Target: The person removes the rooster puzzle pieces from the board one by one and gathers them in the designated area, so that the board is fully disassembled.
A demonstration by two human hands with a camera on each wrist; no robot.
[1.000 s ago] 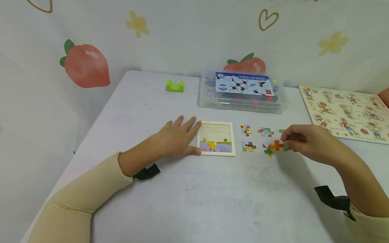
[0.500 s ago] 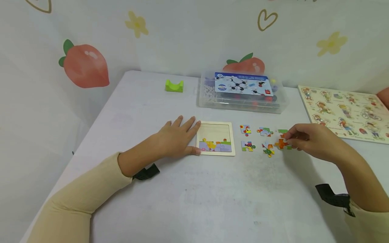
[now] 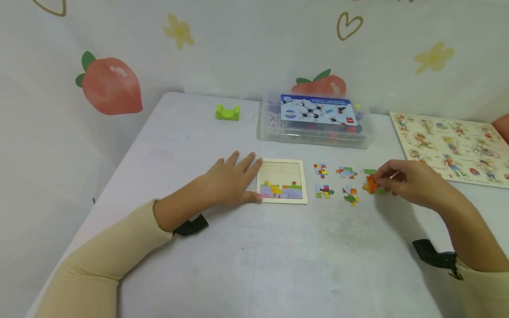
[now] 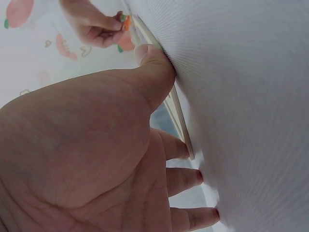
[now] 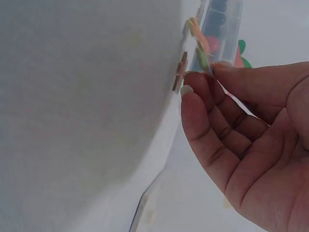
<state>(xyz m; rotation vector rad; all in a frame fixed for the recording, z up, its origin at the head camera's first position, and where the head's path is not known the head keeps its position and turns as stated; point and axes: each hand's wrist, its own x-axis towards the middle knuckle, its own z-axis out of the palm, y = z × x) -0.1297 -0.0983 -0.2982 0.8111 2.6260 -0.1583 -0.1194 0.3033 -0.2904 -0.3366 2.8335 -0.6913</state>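
Observation:
In the head view my left hand [image 3: 234,183] lies with fingers spread at the left edge of the wooden puzzle tray [image 3: 304,181]. Its thumb and a finger touch the frame, as the left wrist view also shows. Joined puzzle pieces [image 3: 280,191] with a yellow chick fill the bottom of the tray. To the right, my right hand [image 3: 409,181] pinches an orange puzzle piece [image 3: 370,184] between thumb and fingers. That piece [image 5: 202,41] stands tilted off the table in the right wrist view. It partly covers a green-topped piece [image 3: 370,171].
Loose puzzle pieces [image 3: 324,191] lie in two rows between tray and right hand, including one with red and green [image 3: 351,195]. Behind are a clear molecule-kit box [image 3: 318,139] and a green curved block [image 3: 228,113]. A picture board [image 3: 449,145] sits at right.
My right hand has shifted slightly right with the orange piece, which has turned a little and uncovered the red-and-green piece beside it. The left hand stays put on the tray.

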